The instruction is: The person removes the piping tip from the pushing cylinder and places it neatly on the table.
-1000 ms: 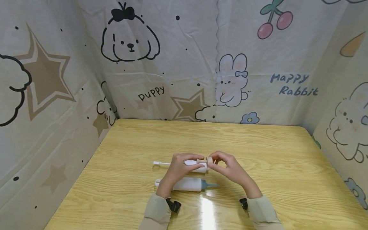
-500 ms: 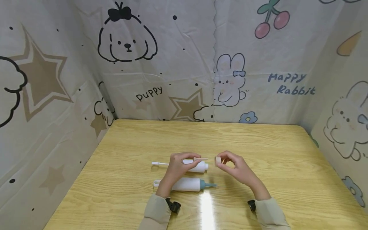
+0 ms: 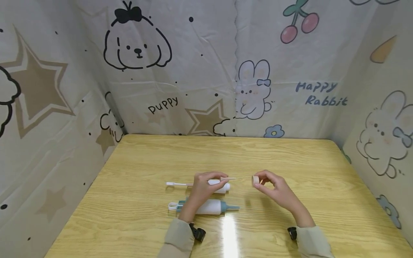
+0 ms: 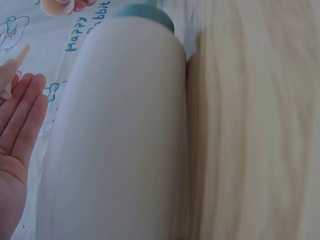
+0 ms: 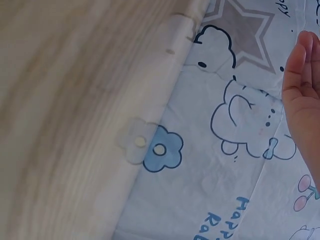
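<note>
My left hand [image 3: 201,188] pinches a small beige pointed nozzle [image 3: 229,178] between thumb and fingertips, its thin tip facing right. Across a gap to the right, my right hand [image 3: 276,190] holds a short beige ring-shaped cap [image 3: 255,180] by thumb and fingers. Behind and below the left fingers lies a white bottle [image 3: 222,187] on its side, partly hidden by that hand. Nearer me, a second white bottle [image 3: 211,207] with a teal nozzle [image 3: 230,207] lies under the left wrist; it looms large in the left wrist view.
A white stick with a flat end [image 3: 175,184] points left from behind the left hand. White loop-shaped pieces [image 3: 173,206] sit at the left end of the nearer bottle. Printed cloth [image 3: 193,71] walls the wooden table [image 3: 155,154] at the back and both sides.
The beige cap has come away from the beige nozzle: my right hand has drawn it to the right. My left hand has kept its hold on the nozzle.
</note>
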The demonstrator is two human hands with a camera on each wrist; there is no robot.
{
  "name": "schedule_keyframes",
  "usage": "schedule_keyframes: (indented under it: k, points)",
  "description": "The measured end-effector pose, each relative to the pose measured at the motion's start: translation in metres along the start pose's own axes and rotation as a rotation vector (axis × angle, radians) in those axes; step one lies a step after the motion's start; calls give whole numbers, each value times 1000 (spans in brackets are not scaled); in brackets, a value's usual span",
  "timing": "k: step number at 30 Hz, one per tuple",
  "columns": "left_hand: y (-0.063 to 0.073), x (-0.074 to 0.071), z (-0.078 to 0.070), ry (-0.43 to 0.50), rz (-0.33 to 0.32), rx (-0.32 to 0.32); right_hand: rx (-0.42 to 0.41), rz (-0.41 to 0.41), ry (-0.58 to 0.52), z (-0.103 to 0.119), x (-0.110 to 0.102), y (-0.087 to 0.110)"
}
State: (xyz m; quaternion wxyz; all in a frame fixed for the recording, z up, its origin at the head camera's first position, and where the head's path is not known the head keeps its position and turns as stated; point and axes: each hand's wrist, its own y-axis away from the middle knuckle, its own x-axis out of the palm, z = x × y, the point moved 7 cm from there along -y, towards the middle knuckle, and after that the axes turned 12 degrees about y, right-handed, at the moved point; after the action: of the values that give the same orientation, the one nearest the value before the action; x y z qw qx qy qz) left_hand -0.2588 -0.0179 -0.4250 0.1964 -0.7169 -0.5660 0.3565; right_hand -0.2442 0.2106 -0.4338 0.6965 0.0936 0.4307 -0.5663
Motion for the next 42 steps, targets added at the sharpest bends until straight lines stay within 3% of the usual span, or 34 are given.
schedule_keyframes:
  k: [15,31,42]
  points:
    - [-5,29,-3,22,14,51,55,-43,70,-20,-26,19]
    - [-13,62,-2,47,45,36,78,-41,133,-39,-45,34]
    - [-15,76,1,38,57,17,109,-27,148,-48,-50,42]
